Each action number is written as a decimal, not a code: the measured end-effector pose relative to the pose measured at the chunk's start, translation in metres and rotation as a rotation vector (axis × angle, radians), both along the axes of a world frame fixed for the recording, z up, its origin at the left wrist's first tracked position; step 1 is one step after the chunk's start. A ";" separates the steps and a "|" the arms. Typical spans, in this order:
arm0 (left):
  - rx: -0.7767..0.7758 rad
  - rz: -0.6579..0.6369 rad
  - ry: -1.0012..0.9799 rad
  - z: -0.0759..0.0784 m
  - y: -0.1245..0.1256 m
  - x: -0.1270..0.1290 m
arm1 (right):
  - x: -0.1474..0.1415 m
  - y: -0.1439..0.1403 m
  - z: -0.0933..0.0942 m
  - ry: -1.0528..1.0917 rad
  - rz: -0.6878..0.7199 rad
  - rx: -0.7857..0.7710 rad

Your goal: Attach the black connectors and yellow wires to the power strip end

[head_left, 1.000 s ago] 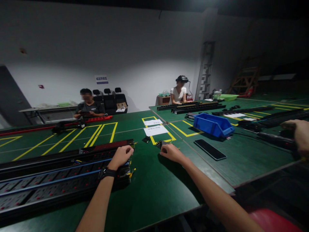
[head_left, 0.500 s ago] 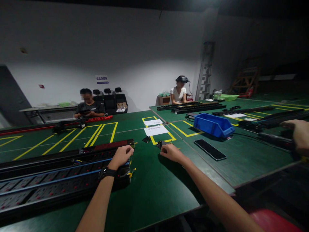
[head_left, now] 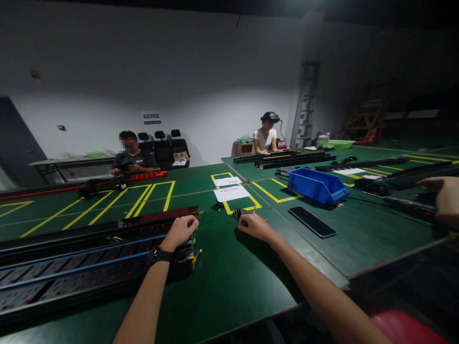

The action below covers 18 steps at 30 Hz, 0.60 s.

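My left hand rests closed on the right end of a long black power strip assembly that lies across the green table; blue wires run along the strip and yellow wire ends stick out by my wrist. My right hand lies on the table with its fingertips on a small black part near a yellow floor-tape outline. A black watch is on my left wrist.
White paper sheets, a blue bin and a black phone lie to the right. Another person's hand holds a dark tool at the far right. Two people sit at the far tables. The table edge runs close on my right.
My hands stay where they were. The other person's hand at the far right has shifted slightly.
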<state>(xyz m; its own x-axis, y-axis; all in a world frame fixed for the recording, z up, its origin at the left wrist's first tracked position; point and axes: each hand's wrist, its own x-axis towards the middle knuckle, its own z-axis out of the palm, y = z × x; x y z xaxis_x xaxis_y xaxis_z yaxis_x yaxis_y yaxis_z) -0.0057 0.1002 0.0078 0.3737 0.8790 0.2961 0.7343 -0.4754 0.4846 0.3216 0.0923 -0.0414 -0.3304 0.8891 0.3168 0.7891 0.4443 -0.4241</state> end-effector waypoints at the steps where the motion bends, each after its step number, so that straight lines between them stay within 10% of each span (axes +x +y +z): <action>1: 0.000 0.000 0.002 0.000 0.000 0.000 | 0.000 0.000 0.000 -0.002 0.000 0.000; 18: -0.001 0.002 0.006 0.001 0.000 0.001 | 0.000 0.002 -0.001 -0.027 -0.012 -0.004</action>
<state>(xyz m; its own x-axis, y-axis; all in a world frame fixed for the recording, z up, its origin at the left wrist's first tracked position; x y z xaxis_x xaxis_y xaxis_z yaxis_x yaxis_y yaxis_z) -0.0049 0.1002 0.0085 0.3736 0.8800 0.2933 0.7381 -0.4735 0.4807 0.3218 0.0939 -0.0426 -0.3285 0.8940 0.3046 0.8055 0.4336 -0.4039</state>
